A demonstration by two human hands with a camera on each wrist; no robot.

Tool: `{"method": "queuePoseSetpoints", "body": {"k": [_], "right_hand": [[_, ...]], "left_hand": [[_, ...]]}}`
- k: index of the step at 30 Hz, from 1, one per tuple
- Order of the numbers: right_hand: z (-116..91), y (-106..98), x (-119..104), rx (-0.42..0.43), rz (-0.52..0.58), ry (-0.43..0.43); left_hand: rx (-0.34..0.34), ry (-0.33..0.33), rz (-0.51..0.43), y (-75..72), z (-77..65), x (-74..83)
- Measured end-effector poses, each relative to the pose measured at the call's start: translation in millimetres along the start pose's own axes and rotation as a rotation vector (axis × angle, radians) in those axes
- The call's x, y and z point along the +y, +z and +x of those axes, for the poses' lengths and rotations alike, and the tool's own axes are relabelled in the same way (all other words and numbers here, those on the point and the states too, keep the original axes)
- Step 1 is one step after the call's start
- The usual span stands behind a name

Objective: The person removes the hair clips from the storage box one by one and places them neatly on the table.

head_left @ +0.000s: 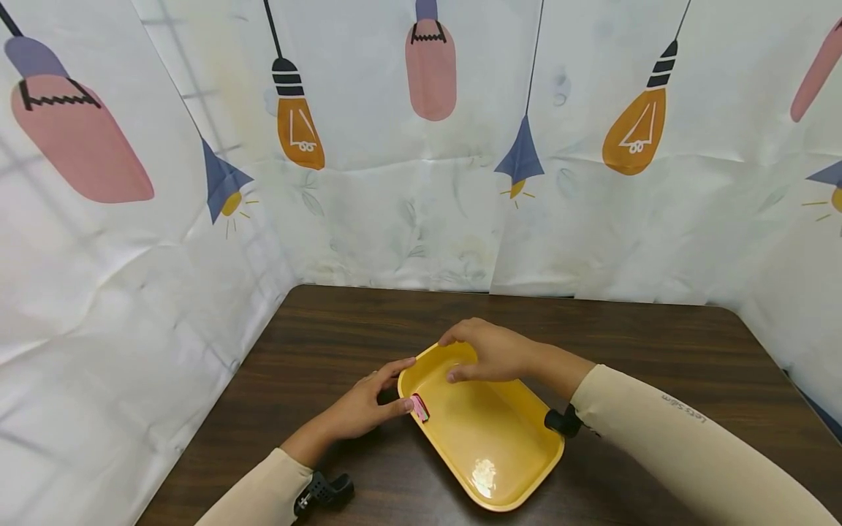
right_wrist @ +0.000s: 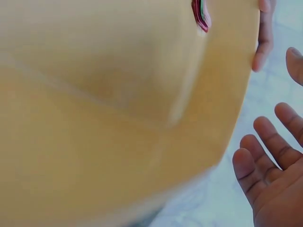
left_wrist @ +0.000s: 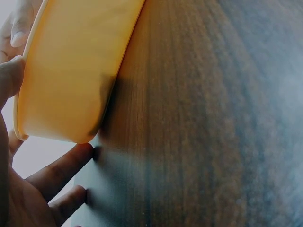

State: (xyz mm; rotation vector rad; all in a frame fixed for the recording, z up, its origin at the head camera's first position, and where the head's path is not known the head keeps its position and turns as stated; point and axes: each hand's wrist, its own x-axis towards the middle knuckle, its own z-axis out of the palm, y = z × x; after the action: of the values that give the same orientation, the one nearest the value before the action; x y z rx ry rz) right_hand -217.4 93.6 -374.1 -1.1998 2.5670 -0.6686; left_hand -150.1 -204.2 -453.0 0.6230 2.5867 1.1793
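One yellow tray (head_left: 487, 431) on bench (head_left: 329, 329); L hand (head_left: 365, 405) grips its corner, R hand (head_left: 496, 351) loose over far end, nothing held. Small pink item (head_left: 419, 408) inside by wall, ID unclear. Prob. positioning step; next move needs R fingers on rim, even hold.

a: what colours am i getting on my feed?
b: i see a plain yellow tray (head_left: 460, 416) and a small item (head_left: 419, 408) banded pink, dark red and green.
a: and the surface (head_left: 342, 321)?
b: dark brown, streaked with wood grain.
a: i've got a white cloth (head_left: 368, 241), printed with orange bulbs (head_left: 635, 131), blue lampshades (head_left: 520, 150) and pink shapes (head_left: 430, 77) topped in purple.
b: my view adds cream sleeves (head_left: 684, 438), dark lettering (head_left: 684, 408) on the right one, and black wrist straps (head_left: 324, 491).
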Motion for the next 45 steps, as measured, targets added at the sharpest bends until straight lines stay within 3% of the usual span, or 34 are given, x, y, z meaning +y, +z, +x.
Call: {"method": "queuePoseSetpoints", "body": {"k": [17,26,35,45], "right_hand": [[15,27,-8,-0.073,0.005,-0.026],[23,42,-9,-0.090,-0.026,-0.088],[27,53,-13,-0.114,-0.020,-0.088],[31,66,-16,-0.119,-0.061,-0.107]], "left_hand": [[-0.004,0.003,-0.013,0.0,-0.5,-0.4],[0.004,0.008,-0.011,0.1,-0.9,-0.1],[0.005,0.033,-0.019,1.0,-0.7,-0.7],[0.009,0.016,0.003,0.9,-0.9,-0.7]]}}
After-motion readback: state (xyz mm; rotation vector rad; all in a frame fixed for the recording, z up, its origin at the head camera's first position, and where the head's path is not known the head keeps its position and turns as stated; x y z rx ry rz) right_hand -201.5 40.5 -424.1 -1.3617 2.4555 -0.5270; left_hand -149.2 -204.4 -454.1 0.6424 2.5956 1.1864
